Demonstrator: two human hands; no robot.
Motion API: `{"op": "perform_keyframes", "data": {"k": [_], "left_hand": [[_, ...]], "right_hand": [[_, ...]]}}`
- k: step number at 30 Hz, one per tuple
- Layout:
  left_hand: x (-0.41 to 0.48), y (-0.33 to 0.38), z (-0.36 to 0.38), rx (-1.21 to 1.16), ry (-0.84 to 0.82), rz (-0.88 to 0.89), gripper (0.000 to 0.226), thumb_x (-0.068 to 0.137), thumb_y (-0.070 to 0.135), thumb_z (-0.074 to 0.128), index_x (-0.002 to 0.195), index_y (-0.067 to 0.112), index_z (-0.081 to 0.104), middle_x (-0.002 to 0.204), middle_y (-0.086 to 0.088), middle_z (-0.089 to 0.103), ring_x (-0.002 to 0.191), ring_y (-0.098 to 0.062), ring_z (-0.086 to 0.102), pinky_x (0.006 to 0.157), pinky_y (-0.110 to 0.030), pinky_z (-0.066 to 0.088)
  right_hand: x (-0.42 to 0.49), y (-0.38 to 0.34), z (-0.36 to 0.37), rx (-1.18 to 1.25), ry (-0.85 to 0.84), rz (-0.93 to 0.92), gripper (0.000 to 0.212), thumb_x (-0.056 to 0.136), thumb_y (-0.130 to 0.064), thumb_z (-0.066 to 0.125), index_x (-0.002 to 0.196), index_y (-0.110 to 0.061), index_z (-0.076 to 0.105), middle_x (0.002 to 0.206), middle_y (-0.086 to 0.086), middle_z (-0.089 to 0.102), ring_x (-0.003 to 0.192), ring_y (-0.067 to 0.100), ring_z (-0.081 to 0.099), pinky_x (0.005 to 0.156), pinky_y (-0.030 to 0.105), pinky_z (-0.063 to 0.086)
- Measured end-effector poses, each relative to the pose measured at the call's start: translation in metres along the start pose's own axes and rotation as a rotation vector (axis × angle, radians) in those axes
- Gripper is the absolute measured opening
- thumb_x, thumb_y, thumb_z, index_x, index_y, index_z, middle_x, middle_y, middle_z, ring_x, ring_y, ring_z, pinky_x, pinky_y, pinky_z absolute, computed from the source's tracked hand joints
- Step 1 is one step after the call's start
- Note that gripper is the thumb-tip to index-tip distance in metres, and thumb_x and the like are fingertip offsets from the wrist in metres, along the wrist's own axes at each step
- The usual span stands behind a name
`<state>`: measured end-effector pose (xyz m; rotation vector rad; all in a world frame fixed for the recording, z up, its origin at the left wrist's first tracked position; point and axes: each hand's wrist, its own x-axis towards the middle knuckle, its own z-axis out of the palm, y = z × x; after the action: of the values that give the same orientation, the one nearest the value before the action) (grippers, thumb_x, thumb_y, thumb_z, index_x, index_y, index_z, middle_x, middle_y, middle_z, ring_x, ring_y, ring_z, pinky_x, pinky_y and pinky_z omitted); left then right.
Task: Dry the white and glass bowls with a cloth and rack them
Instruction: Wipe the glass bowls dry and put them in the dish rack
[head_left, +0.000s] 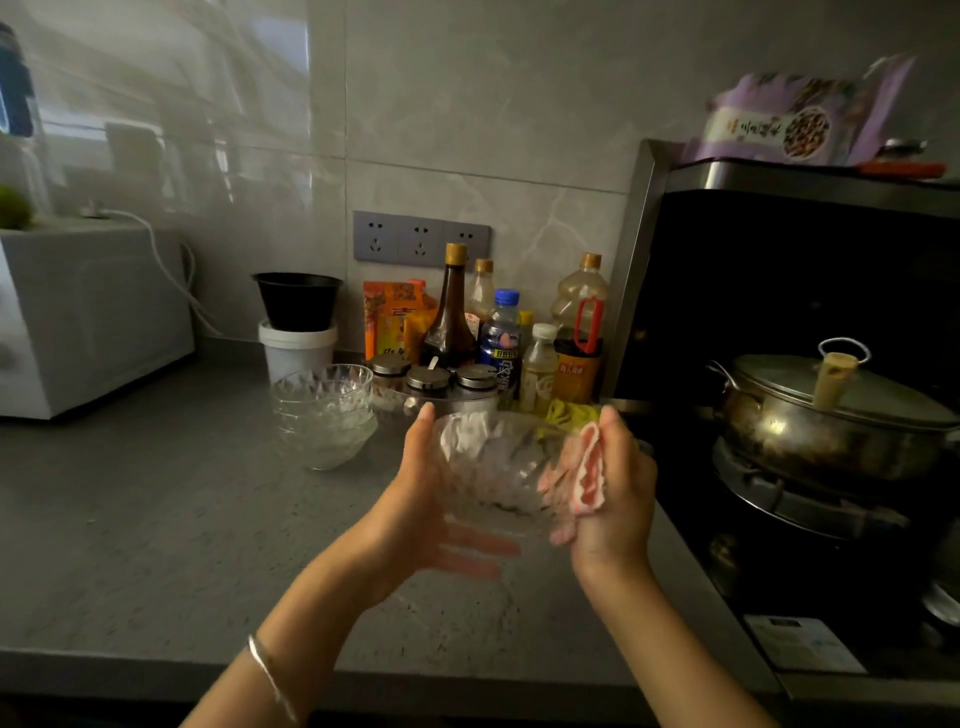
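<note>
Item 1: clear cut-glass bowl (493, 467), held in the air above the grey speckled stone counter (156, 519), just in front of the condiment row and beside the hob.

Item 2: your left hand (421, 499). The thumb lies up against the bowl's left rim and the fingers lie under its base, so the bowl is clamped between them. A silver bangle (265, 670) sits on that wrist.

Item 3: your right hand (618, 499), closed on a pink-and-white cloth (589, 475) and pressing it over the bowl's right rim. Part of the cloth shows through the glass.

Item 4: stack of clear glass bowls (324, 415), nested upright on the counter to the left of the held bowl, apart from it.

Item 5: black plastic bowl (297, 300) seated on a white lidded tub (296, 351), behind the stack.

Item 6: tall dark-brown sauce bottle (451, 312) and blue-capped drink bottle (501, 338), among other bottles against the wall.

Item 7: crumpled yellow cloth (569, 413), behind the held bowl.

Item 8: lidded steel pot (831, 415) on the gas burner, right.

Item 9: white microwave oven (88, 312), far left.
</note>
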<state>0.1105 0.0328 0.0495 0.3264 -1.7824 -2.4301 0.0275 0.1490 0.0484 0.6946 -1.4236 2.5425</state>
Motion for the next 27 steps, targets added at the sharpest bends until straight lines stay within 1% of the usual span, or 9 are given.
{"op": "perform_keyframes", "data": {"k": [2, 5, 10, 13, 16, 19, 23, 25, 27], "left_hand": [[-0.006, -0.001, -0.007, -0.141, -0.179, -0.183, 0.073, 0.084, 0.072, 0.024, 0.121, 0.02, 0.06, 0.12, -0.018, 0.066, 0.089, -0.039, 0.07, 0.057, -0.034, 0.06], [-0.01, -0.003, -0.016, -0.339, -0.244, -0.242, 0.06, 0.082, 0.048, 0.041, 0.128, 0.012, 0.054, 0.121, -0.028, 0.061, 0.091, -0.044, 0.067, 0.054, -0.035, 0.06], [-0.011, -0.012, -0.007, -0.106, -0.096, 0.081, 0.05, 0.075, 0.033, 0.047, 0.123, 0.025, 0.058, 0.108, -0.01, 0.072, 0.089, -0.036, 0.07, 0.07, -0.048, 0.058], [-0.015, -0.019, 0.002, 0.061, 0.066, 0.282, 0.03, 0.086, 0.039, 0.05, 0.114, 0.038, 0.062, 0.105, 0.004, 0.073, 0.09, -0.015, 0.071, 0.069, -0.042, 0.059], [-0.014, -0.025, -0.002, -0.011, 0.102, 0.343, 0.044, 0.075, 0.047, 0.046, 0.116, 0.042, 0.063, 0.113, 0.002, 0.07, 0.105, -0.02, 0.067, 0.071, -0.045, 0.057], [-0.012, -0.026, -0.005, -0.074, 0.128, 0.411, 0.045, 0.073, 0.047, 0.048, 0.115, 0.039, 0.064, 0.118, -0.004, 0.068, 0.108, -0.029, 0.065, 0.073, -0.048, 0.057], [-0.012, -0.034, 0.005, 0.074, 0.284, 0.62, 0.046, 0.069, 0.058, 0.047, 0.111, 0.048, 0.063, 0.126, 0.006, 0.063, 0.117, -0.014, 0.06, 0.092, -0.052, 0.051], [-0.007, -0.043, 0.01, 0.062, 0.351, 0.636, 0.049, 0.07, 0.059, 0.044, 0.114, 0.046, 0.06, 0.125, 0.008, 0.063, 0.115, -0.015, 0.061, 0.093, -0.057, 0.048], [-0.004, -0.05, 0.015, 0.051, 0.394, 0.681, 0.051, 0.075, 0.055, 0.043, 0.119, 0.037, 0.06, 0.129, 0.008, 0.06, 0.118, -0.017, 0.059, 0.096, -0.059, 0.046]], "right_hand": [[-0.001, 0.0, -0.009, -0.138, -0.159, -0.182, 0.043, 0.091, -0.033, 0.047, 0.054, -0.011, 0.042, 0.043, -0.004, 0.047, 0.036, 0.003, 0.047, 0.038, 0.013, 0.036], [0.002, -0.002, -0.021, -0.302, -0.422, -0.365, 0.04, 0.098, -0.027, 0.04, 0.06, -0.029, 0.051, 0.053, -0.014, 0.056, 0.049, -0.003, 0.054, 0.055, 0.009, 0.041], [0.011, -0.022, -0.015, -0.654, -0.785, -0.476, 0.042, 0.098, -0.034, 0.033, 0.092, -0.011, 0.068, 0.094, -0.005, 0.065, 0.089, 0.005, 0.061, 0.08, 0.021, 0.047], [0.011, -0.025, -0.013, -1.008, -1.066, -0.495, 0.049, 0.097, -0.052, 0.026, 0.134, -0.031, 0.051, 0.147, -0.015, 0.034, 0.134, 0.004, 0.034, 0.108, 0.022, 0.027], [0.009, -0.035, -0.02, -1.168, -1.101, -0.677, 0.058, 0.096, -0.058, 0.018, 0.138, -0.03, 0.046, 0.151, -0.01, 0.029, 0.139, 0.005, 0.025, 0.116, 0.021, 0.005], [0.009, -0.043, -0.031, -1.402, -1.216, -0.803, 0.056, 0.096, -0.059, 0.023, 0.133, -0.028, 0.051, 0.144, -0.001, 0.046, 0.135, 0.016, 0.036, 0.12, 0.032, 0.006], [-0.011, -0.037, -0.041, -1.754, -1.18, -0.751, 0.071, 0.087, -0.073, 0.026, 0.142, -0.03, 0.042, 0.141, -0.002, 0.05, 0.131, 0.015, 0.045, 0.115, 0.034, 0.02], [-0.03, -0.036, -0.034, -1.654, -1.156, -0.619, 0.075, 0.085, -0.073, 0.033, 0.149, -0.035, 0.025, 0.152, -0.008, 0.034, 0.141, 0.012, 0.029, 0.116, 0.032, 0.015], [-0.046, -0.036, -0.026, -1.361, -1.208, -0.42, 0.076, 0.089, -0.065, 0.042, 0.149, -0.044, 0.0, 0.157, -0.021, 0.003, 0.144, 0.001, -0.002, 0.111, 0.013, -0.004]]}}
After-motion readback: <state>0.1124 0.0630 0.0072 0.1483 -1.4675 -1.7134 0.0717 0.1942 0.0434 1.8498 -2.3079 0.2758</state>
